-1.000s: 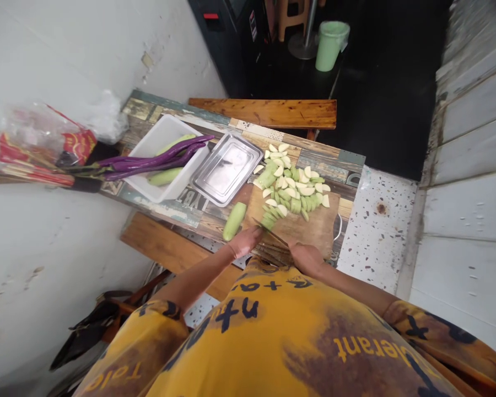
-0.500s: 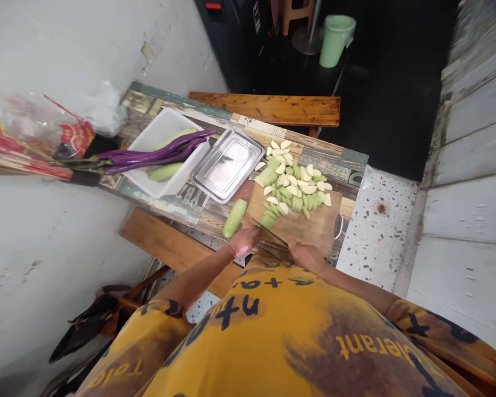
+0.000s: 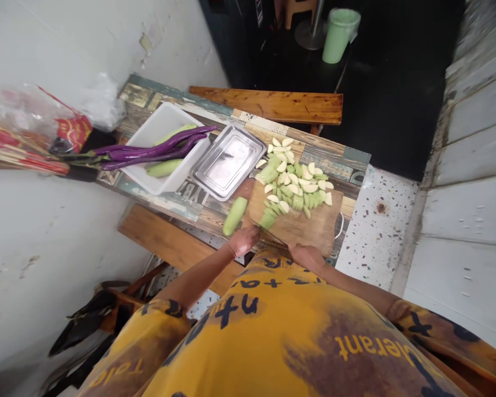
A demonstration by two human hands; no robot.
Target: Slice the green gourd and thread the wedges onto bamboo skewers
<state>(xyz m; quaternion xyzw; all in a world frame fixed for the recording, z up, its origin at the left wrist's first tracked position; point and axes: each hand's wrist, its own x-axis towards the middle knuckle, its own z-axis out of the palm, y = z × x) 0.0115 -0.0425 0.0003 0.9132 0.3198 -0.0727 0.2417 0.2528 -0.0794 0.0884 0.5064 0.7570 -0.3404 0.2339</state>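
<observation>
Near the front edge of the wooden cutting board (image 3: 324, 226), my right hand (image 3: 308, 256) is closed round the handle of a knife (image 3: 275, 237). Its blade points left, towards my left hand (image 3: 245, 241). The fingers of my left hand are curled together at the board's near left corner; what they grip, if anything, is hidden. Just beyond the blade lies a sliced zucchini piece (image 3: 268, 219). Many half-round zucchini slices (image 3: 298, 189) are heaped on the far part of the board. An uncut zucchini (image 3: 235, 216) rests left of the board.
A steel tray (image 3: 228, 161) sits beyond the uncut zucchini. Left of it, a white plastic bin (image 3: 143, 132) holds zucchinis and long purple eggplants (image 3: 165, 148). Plastic bags (image 3: 72, 129) and skewers lie at the far left. Wooden benches (image 3: 268, 105) flank the table.
The camera view has shifted slightly. The knife blade sits a little lower at the near side of the sliced piece. Both hands have stayed almost in place.
</observation>
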